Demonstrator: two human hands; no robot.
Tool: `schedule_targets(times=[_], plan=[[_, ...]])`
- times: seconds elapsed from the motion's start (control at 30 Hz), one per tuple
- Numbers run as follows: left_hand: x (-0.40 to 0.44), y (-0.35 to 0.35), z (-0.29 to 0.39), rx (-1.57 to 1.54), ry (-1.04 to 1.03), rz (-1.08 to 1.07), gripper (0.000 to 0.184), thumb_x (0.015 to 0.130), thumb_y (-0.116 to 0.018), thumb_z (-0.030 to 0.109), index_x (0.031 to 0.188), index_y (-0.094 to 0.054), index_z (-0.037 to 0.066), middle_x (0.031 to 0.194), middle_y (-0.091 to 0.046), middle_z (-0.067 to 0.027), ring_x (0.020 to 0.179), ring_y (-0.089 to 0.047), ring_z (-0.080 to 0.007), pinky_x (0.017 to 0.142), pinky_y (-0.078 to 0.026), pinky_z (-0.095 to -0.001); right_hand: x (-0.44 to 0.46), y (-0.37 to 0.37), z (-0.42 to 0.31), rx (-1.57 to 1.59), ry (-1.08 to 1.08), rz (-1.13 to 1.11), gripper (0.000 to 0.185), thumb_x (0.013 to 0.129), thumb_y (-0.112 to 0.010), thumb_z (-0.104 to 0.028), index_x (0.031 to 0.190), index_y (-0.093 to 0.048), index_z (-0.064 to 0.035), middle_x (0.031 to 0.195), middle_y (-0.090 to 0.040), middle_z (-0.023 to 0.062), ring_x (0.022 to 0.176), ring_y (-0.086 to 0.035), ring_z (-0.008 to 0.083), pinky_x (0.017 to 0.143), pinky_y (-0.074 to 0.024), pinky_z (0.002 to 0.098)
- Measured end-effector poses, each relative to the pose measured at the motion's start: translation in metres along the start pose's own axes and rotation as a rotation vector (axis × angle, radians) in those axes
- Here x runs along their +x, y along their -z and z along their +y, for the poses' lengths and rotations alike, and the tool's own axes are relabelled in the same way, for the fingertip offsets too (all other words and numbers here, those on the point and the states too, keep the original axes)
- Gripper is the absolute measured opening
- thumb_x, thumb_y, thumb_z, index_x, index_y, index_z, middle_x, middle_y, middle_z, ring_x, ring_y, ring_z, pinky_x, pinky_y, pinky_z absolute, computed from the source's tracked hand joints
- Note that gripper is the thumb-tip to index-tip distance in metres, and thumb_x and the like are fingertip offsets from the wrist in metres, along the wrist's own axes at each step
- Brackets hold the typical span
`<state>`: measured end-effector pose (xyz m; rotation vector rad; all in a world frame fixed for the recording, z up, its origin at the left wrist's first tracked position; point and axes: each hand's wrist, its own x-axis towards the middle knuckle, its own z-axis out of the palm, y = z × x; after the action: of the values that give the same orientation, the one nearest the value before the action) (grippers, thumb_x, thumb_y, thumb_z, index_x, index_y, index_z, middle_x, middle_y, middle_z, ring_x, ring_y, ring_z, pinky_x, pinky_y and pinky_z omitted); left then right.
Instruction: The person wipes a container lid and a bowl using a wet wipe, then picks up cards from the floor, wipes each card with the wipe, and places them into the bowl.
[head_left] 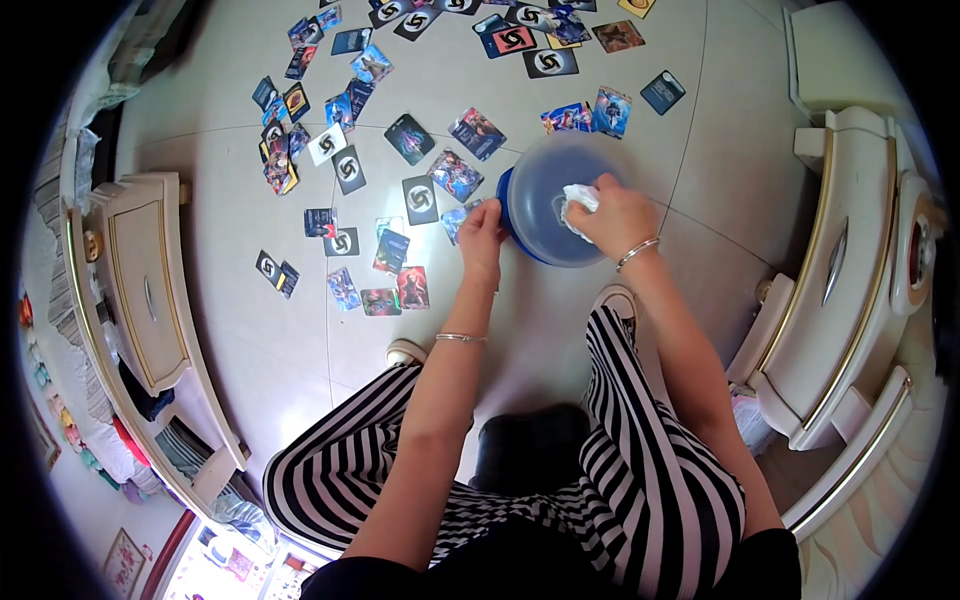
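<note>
A round, translucent plastic container (pixel 545 165) with a blue rim is tilted in front of me, above the tiled floor. My left hand (pixel 483 238) pinches its blue rim at the left side. Against the cloudy round face, my right hand (pixel 622 222) presses a crumpled white tissue (pixel 578 205), its fingers closed around it. Whether the white piece is paper or cloth is hard to say. Just left of the container lie trading cards, among them a colourful one (pixel 456 175) and a black-and-white swirl-backed one (pixel 420 200).
Many more cards, such as a dark one (pixel 663 92), are scattered over the tiles ahead and to the left. A cream cabinet (pixel 840 260) stands on my right, another (pixel 150 280) on my left. A dark stool (pixel 530 450) sits between my legs.
</note>
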<state>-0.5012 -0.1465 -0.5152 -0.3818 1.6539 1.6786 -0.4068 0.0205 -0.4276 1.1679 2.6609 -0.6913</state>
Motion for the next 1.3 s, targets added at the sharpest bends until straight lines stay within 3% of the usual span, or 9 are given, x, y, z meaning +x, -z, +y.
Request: schedule_targets(times=[0.1, 0.23, 0.3, 0.5, 0.63, 0.73, 0.83, 1.0, 1.3], plan=[[0.004, -0.005, -0.001, 0.112, 0.06, -0.098, 0.023, 0.093, -0.053, 0.027, 0.098, -0.064, 0.008, 0.081, -0.06, 0.0038, 0.074, -0.054, -0.0068, 0.068, -0.045, -0.0236, -0.006, 0.014, 0.001, 0.069, -0.027, 0.028, 0.036, 0.068, -0.061, -0.038, 0.08, -0.057, -0.0046, 0.065, -0.063, 0.0142, 0.062, -0.063, 0.031, 0.055, -0.0491, 0.0421], [-0.032, -0.017, 0.035, 0.273, -0.148, 0.013, 0.043, 0.092, -0.052, 0.035, 0.121, -0.055, 0.004, 0.112, -0.06, -0.006, 0.102, -0.054, -0.0134, 0.089, -0.042, -0.03, -0.014, 0.029, 0.001, 0.169, -0.033, 0.083, 0.035, 0.068, -0.063, -0.038, 0.079, -0.059, -0.0052, 0.065, -0.063, 0.0137, 0.062, -0.063, 0.0312, 0.057, -0.0498, 0.0407], [-0.076, -0.022, 0.067, -0.42, 0.032, -0.552, 0.047, 0.09, -0.057, 0.024, 0.13, -0.045, 0.003, 0.12, -0.055, -0.007, 0.107, -0.054, -0.0156, 0.092, -0.043, -0.0315, -0.024, 0.029, -0.003, 0.21, -0.017, 0.105, 0.035, 0.068, -0.064, -0.038, 0.079, -0.059, -0.0053, 0.065, -0.063, 0.0135, 0.062, -0.063, 0.0314, 0.058, -0.05, 0.0404], [-0.123, -0.015, 0.091, -0.403, 0.05, -0.502, 0.067, 0.078, -0.067, 0.003, 0.137, -0.035, 0.009, 0.13, -0.047, -0.0101, 0.119, -0.048, -0.0238, 0.093, -0.046, -0.0402, -0.041, 0.042, -0.038, 0.528, 0.215, 0.072, 0.038, 0.075, -0.065, -0.038, 0.092, -0.055, -0.0055, 0.072, -0.064, 0.0174, 0.068, -0.063, 0.0339, 0.06, -0.0497, 0.0406], [-0.163, 0.002, 0.117, -0.405, -0.073, -0.548, 0.059, 0.079, -0.065, 0.002, 0.132, -0.042, 0.007, 0.123, -0.053, -0.0104, 0.112, -0.053, -0.0235, 0.089, -0.049, -0.0384, -0.062, 0.097, -0.076, 0.663, 0.477, 0.151, 0.033, 0.082, -0.06, -0.029, 0.103, -0.047, -0.0077, 0.084, -0.063, 0.0155, 0.068, -0.062, 0.0337, 0.057, -0.0487, 0.0415], [-0.188, 0.011, 0.123, -0.29, -0.166, -0.535, 0.034, 0.078, -0.063, -0.002, 0.111, -0.055, 0.003, 0.108, -0.06, -0.0077, 0.099, -0.06, -0.021, 0.087, -0.05, -0.0372, -0.092, 0.133, -0.122, 0.176, 1.047, 0.175, 0.024, 0.077, -0.061, -0.024, 0.095, -0.051, -0.0117, 0.088, -0.054, 0.0092, 0.062, -0.061, 0.0266, 0.052, -0.0496, 0.0377], [-0.227, 0.014, 0.147, -0.308, -0.25, -0.565, 0.031, 0.078, -0.063, -0.002, 0.108, -0.056, 0.004, 0.108, -0.06, -0.0081, 0.098, -0.06, -0.02, 0.088, -0.05, -0.0411, -0.107, 0.166, -0.156, 0.055, 1.339, 0.282, 0.015, 0.077, -0.06, -0.024, 0.085, -0.055, -0.0129, 0.087, -0.053, 0.007, 0.061, -0.061, 0.0251, 0.05, -0.0496, 0.037], [-0.305, 0.034, 0.187, -0.387, -0.306, -0.688, 0.068, 0.073, -0.062, -0.006, 0.136, -0.037, 0.003, 0.13, -0.046, -0.0199, 0.116, -0.047, -0.0436, 0.092, -0.045, -0.0558, -0.123, 0.218, -0.189, 0.048, 1.169, 0.392, 0.012, 0.075, -0.063, -0.016, 0.083, -0.057, -0.0107, 0.08, -0.054, 0.0064, 0.061, -0.058, 0.024, 0.052, -0.0467, 0.0335], [-0.38, 0.082, 0.183, -0.59, -0.466, -0.709, 0.067, 0.076, -0.066, 0.007, 0.136, -0.035, 0.007, 0.13, -0.045, -0.0184, 0.116, -0.047, -0.0441, 0.093, -0.042, -0.0601, -0.205, 0.223, -0.176, 0.227, 0.921, 0.662, 0.018, 0.08, -0.063, -0.021, 0.089, -0.056, -0.0073, 0.081, -0.058, 0.0089, 0.067, -0.06, 0.0285, 0.057, -0.0478, 0.0377]])
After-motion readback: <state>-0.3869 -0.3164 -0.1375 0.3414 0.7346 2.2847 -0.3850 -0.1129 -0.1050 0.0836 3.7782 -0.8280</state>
